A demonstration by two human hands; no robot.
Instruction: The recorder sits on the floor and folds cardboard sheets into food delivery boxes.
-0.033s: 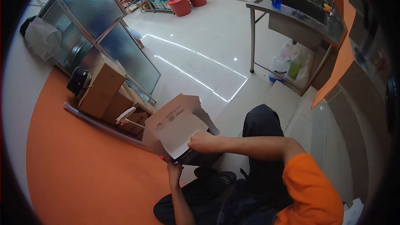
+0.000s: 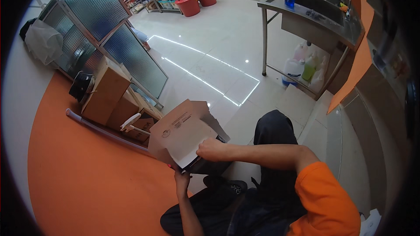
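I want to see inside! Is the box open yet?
Partly. One flap of the cardboard box already stands open. The right hand grips the white flap's edge, and the left hand steadies the box from below. The inside is not visible yet.

Open box [image 2: 181,126] on floor, stacked cartons [image 2: 109,91] left, sink table [image 2: 315,13] behind

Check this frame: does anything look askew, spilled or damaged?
No spill or damage shows. Only oddities: the framed textured-glass panels lean tilted against the white wall, and a long grey tube lies loose on the orange floor beside stacked brown cardboard boxes.
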